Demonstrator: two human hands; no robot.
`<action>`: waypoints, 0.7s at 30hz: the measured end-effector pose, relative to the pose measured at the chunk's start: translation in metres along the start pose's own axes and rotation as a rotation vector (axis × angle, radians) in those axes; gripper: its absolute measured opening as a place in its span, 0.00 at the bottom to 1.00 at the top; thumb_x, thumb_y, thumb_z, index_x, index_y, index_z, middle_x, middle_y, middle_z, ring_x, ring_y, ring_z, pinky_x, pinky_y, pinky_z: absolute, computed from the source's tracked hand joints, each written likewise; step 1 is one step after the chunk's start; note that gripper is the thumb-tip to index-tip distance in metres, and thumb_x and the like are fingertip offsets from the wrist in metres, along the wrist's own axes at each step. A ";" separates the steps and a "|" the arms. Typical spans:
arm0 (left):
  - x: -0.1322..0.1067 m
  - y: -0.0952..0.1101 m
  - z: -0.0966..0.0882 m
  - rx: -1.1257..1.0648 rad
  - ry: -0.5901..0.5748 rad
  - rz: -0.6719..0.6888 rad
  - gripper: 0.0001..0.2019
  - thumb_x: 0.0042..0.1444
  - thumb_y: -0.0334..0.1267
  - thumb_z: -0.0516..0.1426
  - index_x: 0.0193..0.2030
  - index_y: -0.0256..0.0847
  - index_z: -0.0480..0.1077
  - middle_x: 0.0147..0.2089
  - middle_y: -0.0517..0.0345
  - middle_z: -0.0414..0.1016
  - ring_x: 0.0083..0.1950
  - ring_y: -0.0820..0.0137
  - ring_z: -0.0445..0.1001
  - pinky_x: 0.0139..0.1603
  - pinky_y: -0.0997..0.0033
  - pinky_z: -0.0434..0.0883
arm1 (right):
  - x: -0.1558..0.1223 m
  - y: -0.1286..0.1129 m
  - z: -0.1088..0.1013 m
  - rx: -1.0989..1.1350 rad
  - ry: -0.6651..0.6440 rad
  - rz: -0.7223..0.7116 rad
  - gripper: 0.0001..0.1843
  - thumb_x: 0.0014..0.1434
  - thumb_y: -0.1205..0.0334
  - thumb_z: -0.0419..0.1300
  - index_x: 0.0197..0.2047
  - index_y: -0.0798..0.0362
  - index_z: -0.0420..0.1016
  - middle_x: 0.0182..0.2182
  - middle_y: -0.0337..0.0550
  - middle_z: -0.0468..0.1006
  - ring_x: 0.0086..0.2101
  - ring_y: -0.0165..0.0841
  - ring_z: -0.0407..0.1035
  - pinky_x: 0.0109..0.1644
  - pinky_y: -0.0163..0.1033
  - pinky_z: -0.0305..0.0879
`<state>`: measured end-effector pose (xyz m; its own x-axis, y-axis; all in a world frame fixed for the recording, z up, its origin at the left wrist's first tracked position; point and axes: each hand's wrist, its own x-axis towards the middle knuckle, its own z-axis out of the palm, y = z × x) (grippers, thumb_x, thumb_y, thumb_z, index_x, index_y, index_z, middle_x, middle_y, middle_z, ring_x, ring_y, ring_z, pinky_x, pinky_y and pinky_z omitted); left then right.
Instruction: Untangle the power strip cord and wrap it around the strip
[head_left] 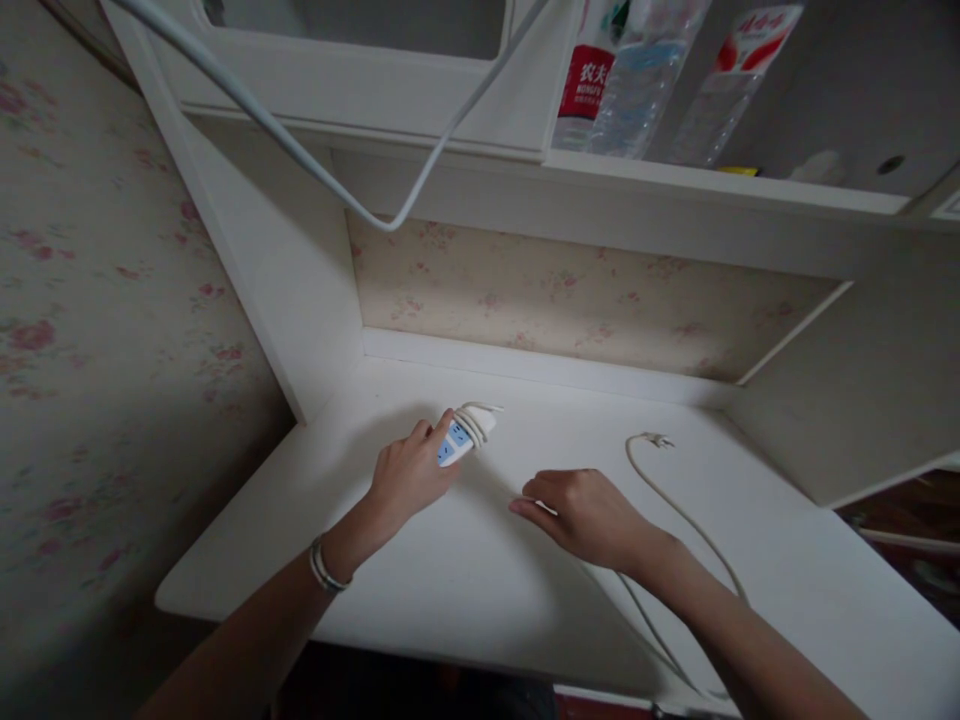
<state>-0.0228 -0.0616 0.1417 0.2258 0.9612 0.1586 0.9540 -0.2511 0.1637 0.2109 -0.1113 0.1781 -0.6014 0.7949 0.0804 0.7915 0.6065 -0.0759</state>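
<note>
A white power strip [455,441] with blue socket faces is gripped in my left hand [415,468]. Several turns of its pale cord [471,424] are wound round the far end of the strip. To the right, my right hand [581,512] is closed above the desk, thumb and fingers curled together around the cord; the grip itself is mostly hidden. From below that hand the cord runs toward the front edge, then loops back under my right forearm. Its plug [658,440] lies on the desk at the right.
The white desktop [450,590] has side panels and a floral-papered back. Plastic bottles [637,85] stand on the shelf above right. A thick grey-white cable [300,160] hangs down in front of the upper cabinet. Floral wallpaper [97,330] covers the left wall.
</note>
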 end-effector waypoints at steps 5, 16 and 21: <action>-0.006 0.014 0.002 0.000 -0.055 0.128 0.34 0.56 0.41 0.52 0.69 0.48 0.46 0.50 0.48 0.70 0.43 0.58 0.75 0.42 0.60 0.70 | 0.019 0.010 -0.017 0.054 0.138 -0.100 0.25 0.65 0.45 0.48 0.28 0.53 0.74 0.24 0.43 0.74 0.25 0.29 0.65 0.29 0.37 0.47; -0.040 0.034 -0.020 -0.149 -0.192 0.562 0.34 0.53 0.44 0.55 0.66 0.46 0.52 0.48 0.53 0.73 0.46 0.60 0.73 0.45 0.62 0.70 | 0.062 0.027 -0.014 0.662 0.096 0.088 0.33 0.60 0.39 0.50 0.13 0.53 0.50 0.14 0.31 0.45 0.18 0.23 0.42 0.23 0.34 0.39; -0.048 0.039 -0.043 -0.215 -0.186 0.651 0.33 0.51 0.55 0.58 0.62 0.47 0.59 0.45 0.55 0.74 0.43 0.60 0.74 0.44 0.62 0.70 | 0.061 0.029 -0.001 0.946 -0.016 0.194 0.33 0.57 0.35 0.51 0.14 0.54 0.61 0.12 0.32 0.53 0.17 0.23 0.46 0.22 0.34 0.43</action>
<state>-0.0050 -0.1225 0.1822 0.7849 0.6071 0.1240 0.5584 -0.7797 0.2833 0.1977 -0.0451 0.1820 -0.4761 0.8788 -0.0311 0.4660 0.2221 -0.8564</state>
